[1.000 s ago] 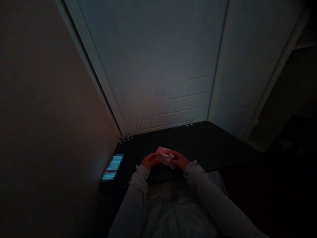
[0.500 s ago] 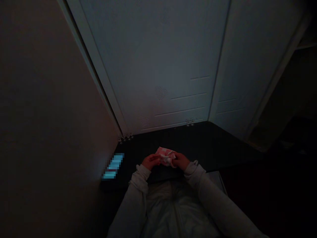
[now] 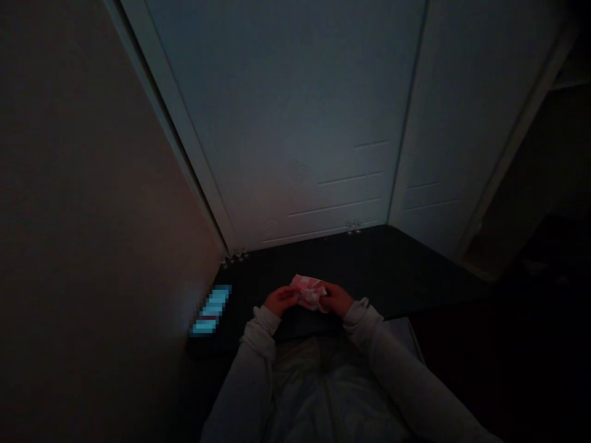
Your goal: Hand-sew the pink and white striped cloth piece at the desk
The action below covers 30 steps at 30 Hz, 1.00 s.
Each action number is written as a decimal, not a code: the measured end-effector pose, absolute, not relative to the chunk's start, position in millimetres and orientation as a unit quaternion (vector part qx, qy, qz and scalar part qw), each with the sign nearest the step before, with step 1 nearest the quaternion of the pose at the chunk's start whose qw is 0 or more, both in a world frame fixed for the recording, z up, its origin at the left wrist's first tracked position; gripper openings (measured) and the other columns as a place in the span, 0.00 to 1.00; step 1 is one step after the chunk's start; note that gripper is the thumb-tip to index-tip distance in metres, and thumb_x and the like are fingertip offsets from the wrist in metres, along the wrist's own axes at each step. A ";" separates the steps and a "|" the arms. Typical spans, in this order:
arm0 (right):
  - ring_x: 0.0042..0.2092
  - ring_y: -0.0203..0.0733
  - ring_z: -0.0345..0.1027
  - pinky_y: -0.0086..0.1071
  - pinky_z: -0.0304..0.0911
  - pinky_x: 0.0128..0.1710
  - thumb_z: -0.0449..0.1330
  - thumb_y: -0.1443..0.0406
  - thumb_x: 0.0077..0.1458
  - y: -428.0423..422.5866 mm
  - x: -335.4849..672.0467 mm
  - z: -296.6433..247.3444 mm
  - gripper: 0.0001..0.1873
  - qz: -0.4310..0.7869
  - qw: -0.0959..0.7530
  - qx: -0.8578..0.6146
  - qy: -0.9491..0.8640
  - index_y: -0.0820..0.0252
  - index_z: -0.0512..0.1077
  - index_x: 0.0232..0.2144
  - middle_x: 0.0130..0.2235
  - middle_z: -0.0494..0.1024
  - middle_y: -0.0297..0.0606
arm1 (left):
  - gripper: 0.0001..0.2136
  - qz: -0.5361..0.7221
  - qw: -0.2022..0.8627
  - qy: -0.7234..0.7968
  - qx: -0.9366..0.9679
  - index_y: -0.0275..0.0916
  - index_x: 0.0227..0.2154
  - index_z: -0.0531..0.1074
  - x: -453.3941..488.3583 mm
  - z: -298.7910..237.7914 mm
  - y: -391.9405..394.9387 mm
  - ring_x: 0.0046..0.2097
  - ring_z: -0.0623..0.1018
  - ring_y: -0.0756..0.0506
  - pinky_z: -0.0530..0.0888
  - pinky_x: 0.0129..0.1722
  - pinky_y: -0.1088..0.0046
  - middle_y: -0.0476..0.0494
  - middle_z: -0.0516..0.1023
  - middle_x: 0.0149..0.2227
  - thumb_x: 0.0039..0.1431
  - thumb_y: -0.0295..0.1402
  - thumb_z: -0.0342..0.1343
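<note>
Between my two hands is a small, soft-looking pink and white packet [image 3: 307, 290], crumpled at its near side, over the dark tabletop [image 3: 364, 267]. My left hand [image 3: 280, 301] grips its left side with curled fingers. At its right side, my right hand [image 3: 338, 300] is closed round a folded or loose edge. Dim light hides the fingertips and the exact kind of the packet.
A lit, pixelated screen [image 3: 211, 311] lies on the left of the tabletop by the brown wall [image 3: 92, 246]. Small clear objects [image 3: 234, 256] stand at the back left corner, and others [image 3: 354, 226] at the back. White panels [image 3: 286, 111] with embossed hearts rise behind.
The pink packet and both hands stay almost in place; the left fingers have shifted slightly on the packet. The view has become a little darker.
</note>
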State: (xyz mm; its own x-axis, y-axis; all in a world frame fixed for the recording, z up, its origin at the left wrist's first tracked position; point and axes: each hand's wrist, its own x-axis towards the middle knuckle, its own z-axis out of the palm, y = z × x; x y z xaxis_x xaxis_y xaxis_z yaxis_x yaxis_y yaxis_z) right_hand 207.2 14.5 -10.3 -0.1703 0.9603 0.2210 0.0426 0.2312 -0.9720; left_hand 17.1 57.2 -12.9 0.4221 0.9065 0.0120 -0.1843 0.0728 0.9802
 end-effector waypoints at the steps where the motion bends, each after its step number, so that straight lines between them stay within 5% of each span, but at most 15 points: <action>1: 0.28 0.34 0.60 0.28 0.56 0.29 0.54 0.70 0.34 14.6 207.2 -10.0 0.14 0.462 0.495 -0.409 -0.612 0.62 0.67 0.30 0.28 0.68 0.32 | 0.18 0.422 0.652 0.327 0.538 0.34 0.29 0.70 16.6 -13.4 57.8 0.39 0.73 0.45 0.66 0.44 0.65 0.42 0.75 0.35 0.28 0.27 0.64; 14: 0.29 0.33 0.59 0.27 0.56 0.29 0.51 0.72 0.36 12.6 208.2 -8.3 0.12 0.434 0.505 -0.420 -0.617 0.62 0.65 0.29 0.26 0.66 0.31 | 0.23 0.444 0.672 0.346 0.481 0.35 0.35 0.68 21.7 -4.6 52.5 0.37 0.73 0.45 0.68 0.38 0.67 0.42 0.75 0.34 0.29 0.31 0.63; 23: 0.26 0.32 0.56 0.24 0.54 0.25 0.50 0.72 0.35 11.7 207.1 -5.4 0.11 0.415 0.513 -0.446 -0.605 0.61 0.64 0.27 0.24 0.63 0.28 | 0.19 0.390 0.608 0.397 0.566 0.33 0.31 0.68 22.7 -8.6 54.7 0.21 0.71 0.52 0.68 0.22 0.74 0.47 0.72 0.21 0.35 0.40 0.59; 30: 0.28 0.33 0.58 0.27 0.56 0.28 0.50 0.73 0.34 10.7 207.7 -4.2 0.14 0.412 0.509 -0.443 -0.612 0.61 0.64 0.29 0.26 0.66 0.30 | 0.19 0.394 0.611 0.389 0.565 0.32 0.30 0.69 22.5 -5.1 51.3 0.24 0.72 0.51 0.69 0.26 0.73 0.46 0.73 0.23 0.33 0.37 0.61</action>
